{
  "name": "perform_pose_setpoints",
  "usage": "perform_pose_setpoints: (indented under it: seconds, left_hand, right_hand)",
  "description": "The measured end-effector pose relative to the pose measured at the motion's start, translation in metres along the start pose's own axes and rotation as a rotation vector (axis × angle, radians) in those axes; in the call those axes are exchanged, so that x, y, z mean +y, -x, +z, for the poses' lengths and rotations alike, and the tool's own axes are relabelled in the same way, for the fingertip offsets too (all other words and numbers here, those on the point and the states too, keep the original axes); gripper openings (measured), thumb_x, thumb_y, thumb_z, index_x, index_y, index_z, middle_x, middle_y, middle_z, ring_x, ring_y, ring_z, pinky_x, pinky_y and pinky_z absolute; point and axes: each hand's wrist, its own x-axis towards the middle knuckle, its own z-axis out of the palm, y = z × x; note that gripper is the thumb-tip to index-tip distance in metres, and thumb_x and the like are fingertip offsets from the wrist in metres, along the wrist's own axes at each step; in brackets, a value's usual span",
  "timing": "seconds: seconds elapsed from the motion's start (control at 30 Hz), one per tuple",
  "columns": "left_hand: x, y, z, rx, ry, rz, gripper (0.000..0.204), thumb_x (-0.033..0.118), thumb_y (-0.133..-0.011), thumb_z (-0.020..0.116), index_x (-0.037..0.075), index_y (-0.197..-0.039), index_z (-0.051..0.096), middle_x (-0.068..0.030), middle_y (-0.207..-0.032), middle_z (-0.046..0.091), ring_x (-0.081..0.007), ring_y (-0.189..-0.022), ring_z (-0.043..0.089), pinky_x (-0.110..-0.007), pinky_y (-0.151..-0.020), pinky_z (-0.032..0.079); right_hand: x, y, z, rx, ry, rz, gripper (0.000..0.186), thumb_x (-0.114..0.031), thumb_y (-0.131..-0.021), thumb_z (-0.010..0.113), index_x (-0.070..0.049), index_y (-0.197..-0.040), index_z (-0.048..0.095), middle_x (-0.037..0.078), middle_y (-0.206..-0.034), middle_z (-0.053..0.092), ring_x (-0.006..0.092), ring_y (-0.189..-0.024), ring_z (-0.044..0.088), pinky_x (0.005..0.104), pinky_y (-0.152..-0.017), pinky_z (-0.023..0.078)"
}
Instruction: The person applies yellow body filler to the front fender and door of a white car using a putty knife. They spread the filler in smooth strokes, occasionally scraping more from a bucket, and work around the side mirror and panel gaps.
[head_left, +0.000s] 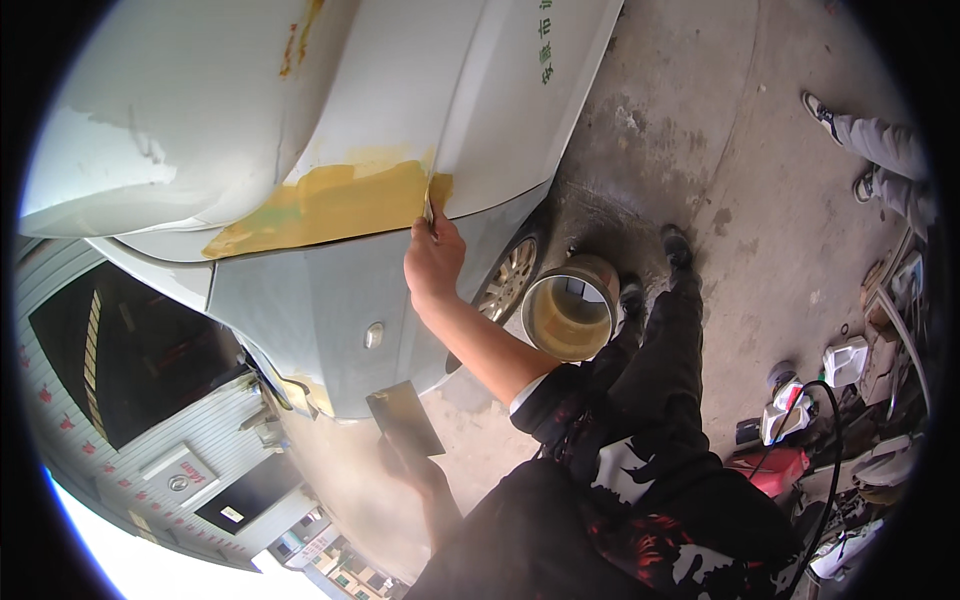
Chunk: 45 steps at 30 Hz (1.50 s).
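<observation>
My right hand (437, 262) grips a thin putty knife (429, 210), its blade against the car's side panel at the right end of a patch of yellow-tan filler (345, 203). The filler lies in a long band just above the seam over a grey panel (300, 290). My left hand (408, 455), lower in view, holds a flat rectangular putty board (405, 418) with a dull tan film on its face. Most of the left hand's fingers are hidden by the board.
A round bucket (568, 312) with murky liquid stands by my feet (678, 245), near the car wheel (510, 280). Another person's legs (880, 145) show at the far right. White containers (845, 360), a red container (768, 468) and a black hose (835, 470) clutter the right side.
</observation>
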Motion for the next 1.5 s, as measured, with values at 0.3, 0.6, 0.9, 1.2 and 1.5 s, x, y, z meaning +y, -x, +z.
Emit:
perform_pose_setpoints:
  seconds: [0.3, 0.6, 0.9, 1.2, 1.5]
  left_hand:
    - [0.004, 0.005, 0.000, -0.061, -0.036, 0.032, 0.025, 0.023, -0.107, 0.054, -0.001, -0.104, 0.064, -0.0031, -0.093, 0.066, -0.0098, -0.081, 0.058, -0.026, -0.074, 0.047]
    - [-0.005, 0.015, 0.001, -0.030, -0.074, -0.087, 0.028, 0.026, -0.108, 0.051, -0.001, -0.110, 0.059, -0.0034, -0.098, 0.063, -0.0112, -0.087, 0.056, -0.028, -0.078, 0.047]
    - [-0.001, 0.020, 0.000, -0.112, -0.111, -0.084, 0.033, 0.029, -0.108, 0.051, -0.002, -0.117, 0.058, -0.0031, -0.103, 0.060, -0.0127, -0.092, 0.055, -0.029, -0.081, 0.046]
    - [-0.013, 0.022, -0.005, -0.141, -0.120, -0.061, 0.036, 0.030, -0.108, 0.049, -0.003, -0.118, 0.059, -0.0045, -0.103, 0.060, -0.0161, -0.092, 0.055, -0.032, -0.080, 0.046]
    - [-0.004, 0.025, 0.006, -0.154, -0.151, -0.036, 0.036, 0.031, -0.107, 0.051, -0.003, -0.110, 0.061, -0.0050, -0.097, 0.061, -0.0157, -0.087, 0.055, -0.032, -0.076, 0.045]
  right_hand:
    - [0.006, 0.009, -0.027, -0.055, 0.059, -0.007, 0.038, -0.009, -0.103, 0.049, -0.010, -0.139, 0.061, 0.003, -0.093, 0.059, 0.0104, -0.080, 0.052, 0.0289, -0.076, 0.045]
    - [-0.002, -0.010, -0.016, -0.015, -0.017, 0.034, 0.041, -0.009, -0.103, 0.048, -0.010, -0.143, 0.058, 0.002, -0.087, 0.055, 0.0105, -0.077, 0.049, 0.0289, -0.076, 0.044]
    - [-0.013, -0.007, -0.029, -0.057, -0.066, 0.044, 0.040, -0.009, -0.104, 0.045, -0.008, -0.142, 0.059, 0.000, -0.085, 0.059, 0.0084, -0.077, 0.050, 0.0282, -0.076, 0.044]
    - [-0.031, -0.018, -0.003, -0.037, -0.121, 0.000, 0.037, -0.008, -0.104, 0.049, -0.005, -0.139, 0.061, -0.006, -0.088, 0.059, 0.0030, -0.075, 0.044, 0.0221, -0.072, 0.041]
    - [-0.042, -0.020, -0.027, -0.071, -0.081, 0.012, 0.040, -0.011, -0.105, 0.043, -0.008, -0.141, 0.060, -0.003, -0.082, 0.060, 0.0040, -0.071, 0.048, 0.0241, -0.071, 0.044]
